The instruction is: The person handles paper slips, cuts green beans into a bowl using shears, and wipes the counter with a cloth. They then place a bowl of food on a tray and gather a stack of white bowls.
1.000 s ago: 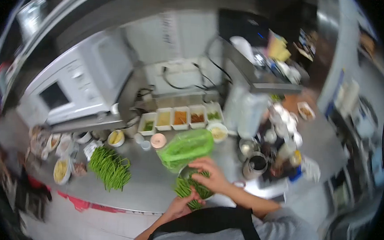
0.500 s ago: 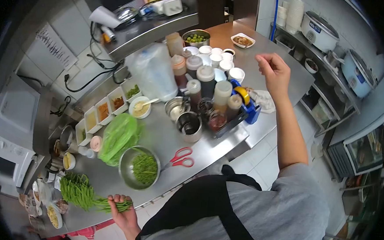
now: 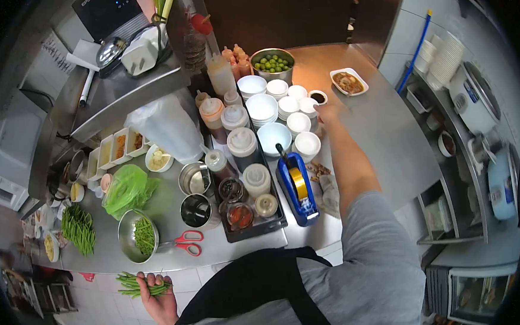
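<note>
My left hand is closed around a bunch of green beans, held low in front of the counter's edge. My right hand reaches out among stacked small white bowls; its fingertips are right at the rim of one, below a small dish of dark sauce, and the fingers are partly hidden. A steel bowl holds cut green pieces. Beside it lie red-handled scissors. More green beans lie in a pile at the left.
Squeeze bottles and sauce jars stand in a black tray. A blue tape dispenser is right of it. Behind are a pot of green fruit and a dish of food. A green plastic bag sits at the left.
My right hand has moved from the air down to the small bowls. My left hand has drawn the beans away from the pile, past the counter's edge. The view has turned right.
</note>
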The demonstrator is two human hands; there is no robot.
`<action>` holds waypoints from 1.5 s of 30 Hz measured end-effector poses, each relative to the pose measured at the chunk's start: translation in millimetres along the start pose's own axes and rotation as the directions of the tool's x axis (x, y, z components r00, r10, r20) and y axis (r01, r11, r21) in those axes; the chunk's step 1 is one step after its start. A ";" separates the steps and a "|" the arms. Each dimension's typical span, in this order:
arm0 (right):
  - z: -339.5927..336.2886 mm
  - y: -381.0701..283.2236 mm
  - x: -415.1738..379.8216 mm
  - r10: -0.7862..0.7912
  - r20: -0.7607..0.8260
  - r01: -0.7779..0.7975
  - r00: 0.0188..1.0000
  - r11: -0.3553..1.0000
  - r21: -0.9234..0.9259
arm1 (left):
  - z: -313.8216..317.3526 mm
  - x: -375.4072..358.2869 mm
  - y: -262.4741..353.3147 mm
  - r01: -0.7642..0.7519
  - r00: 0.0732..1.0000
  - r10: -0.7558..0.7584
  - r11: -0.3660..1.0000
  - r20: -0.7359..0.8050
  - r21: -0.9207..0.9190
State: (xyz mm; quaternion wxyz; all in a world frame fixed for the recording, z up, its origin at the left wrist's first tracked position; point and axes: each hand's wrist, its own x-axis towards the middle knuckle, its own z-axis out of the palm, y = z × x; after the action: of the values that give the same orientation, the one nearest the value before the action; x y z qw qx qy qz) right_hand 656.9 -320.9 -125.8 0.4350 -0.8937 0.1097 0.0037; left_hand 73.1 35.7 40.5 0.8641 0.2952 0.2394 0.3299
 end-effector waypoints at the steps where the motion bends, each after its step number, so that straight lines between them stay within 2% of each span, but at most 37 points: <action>1: 3.7 2.8 9.3 -0.011 -0.006 0.010 1.000 0.991 -0.132 | 4.1 -2.7 -3.6 -0.012 1.000 0.012 1.000 -0.011 0.008; 2: 4.7 -3.8 6.1 -0.024 -0.012 0.020 1.000 0.965 -0.263 | 8.7 -4.5 -7.7 -0.023 0.999 0.023 1.000 -0.022 0.016; 3: 4.4 -9.5 2.2 -0.143 -0.053 0.101 0.988 0.871 -0.480 | 14.0 -5.5 -11.9 -0.028 0.999 0.028 0.999 -0.028 0.022; 6: 15.2 -12.9 5.4 -0.294 -0.232 0.199 0.927 0.911 -0.362 | 29.5 -7.2 -25.1 -0.028 0.999 0.030 0.999 -0.042 0.046; 9: 6.5 -19.8 -10.3 -0.336 -0.209 0.262 0.919 0.913 -0.313 | 46.5 -5.1 -36.9 -0.015 0.999 0.017 0.997 -0.034 0.072; 12: 4.0 -12.1 -6.2 -0.256 -0.121 0.224 0.959 0.947 -0.230 | 56.7 -3.8 -44.7 0.002 1.000 -0.001 0.996 -0.019 0.084; 15: 4.0 -12.7 -2.2 -0.259 -0.160 0.224 0.953 0.952 -0.210 | 58.0 -3.6 -47.8 0.006 1.000 -0.006 0.995 0.005 0.098; 18: 0.7 -11.3 -7.7 -0.443 -0.327 0.406 0.835 0.897 -0.178 | 58.1 -4.1 -49.0 0.000 1.000 -0.002 0.994 0.022 0.108; 21: -10.1 5.9 -2.1 -0.340 -0.491 0.432 0.802 0.898 0.084 | 56.1 -4.5 -47.4 -0.009 1.000 0.010 0.995 -0.008 0.104; 24: -20.7 40.3 -2.3 -0.124 -0.534 0.249 0.837 0.953 0.170 | 54.1 -5.2 -44.2 -0.022 0.999 0.024 0.994 -0.022 0.110; 27: -15.4 74.7 -5.3 -0.067 -0.483 0.129 0.873 0.987 0.095 | 54.3 -5.1 -43.8 -0.020 1.000 0.022 0.994 -0.018 0.108; 30: -14.3 74.5 -1.5 -0.039 -0.436 0.040 0.899 0.999 -0.007 | 53.9 -7.5 -41.6 -0.022 1.000 0.024 0.995 -0.014 0.100; 31: -18.4 57.3 -15.4 -0.215 -0.506 0.073 0.835 0.956 -0.285 | 52.8 -7.7 -41.0 -0.024 1.000 0.026 0.995 -0.015 0.096; 34: -34.3 -29.1 -53.4 -0.488 -0.407 0.373 0.772 0.866 -0.332 | 46.6 -5.8 -40.9 -0.028 0.999 0.031 0.995 -0.034 0.092; 35: -24.6 -52.0 -53.2 -0.546 -0.235 0.516 0.804 0.837 -0.179 | 44.9 -5.6 -41.0 -0.027 0.998 0.031 0.995 -0.045 0.092; 36: -13.9 -76.4 -51.5 -0.612 -0.064 0.613 0.788 0.790 0.000 | 45.1 -5.0 -41.2 -0.025 0.999 0.028 0.996 -0.036 0.087; 37: -3.1 -101.1 -57.6 -0.672 0.131 0.642 0.729 0.737 0.212 | 45.7 -4.6 -42.4 -0.021 0.999 0.023 0.997 -0.025 0.081; 38: 8.2 -125.4 -65.1 -0.732 0.300 0.606 0.611 0.677 0.418 | 46.4 -4.2 -43.9 -0.017 1.000 0.018 0.997 -0.014 0.073; 40: 30.9 -166.4 -76.7 -0.812 0.422 0.716 0.403 0.567 0.407 | 47.8 -3.4 -45.1 -0.018 1.000 0.019 0.998 -0.009 0.067; 42: 54.5 -191.1 -78.4 -0.757 0.578 0.772 0.305 0.552 0.315 | 46.9 -3.6 -44.0 -0.026 1.000 0.027 0.997 -0.007 0.066; 43: 85.5 -187.9 -62.2 -0.651 0.677 0.795 0.344 0.586 0.159 | 45.6 -4.2 -42.9 -0.031 0.999 0.032 0.997 -0.008 0.069; 45: 90.3 -195.0 -74.9 -0.612 0.644 0.766 0.459 0.640 0.063 | 42.2 -5.9 -41.0 -0.036 0.999 0.036 0.997 -0.008 0.070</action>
State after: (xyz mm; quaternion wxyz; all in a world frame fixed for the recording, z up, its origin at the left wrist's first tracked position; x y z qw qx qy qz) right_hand 630.7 -119.7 -22.8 0.2989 -0.8510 -0.4123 0.1282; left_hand 112.4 -8.3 44.3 0.8462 0.3278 0.2493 0.3382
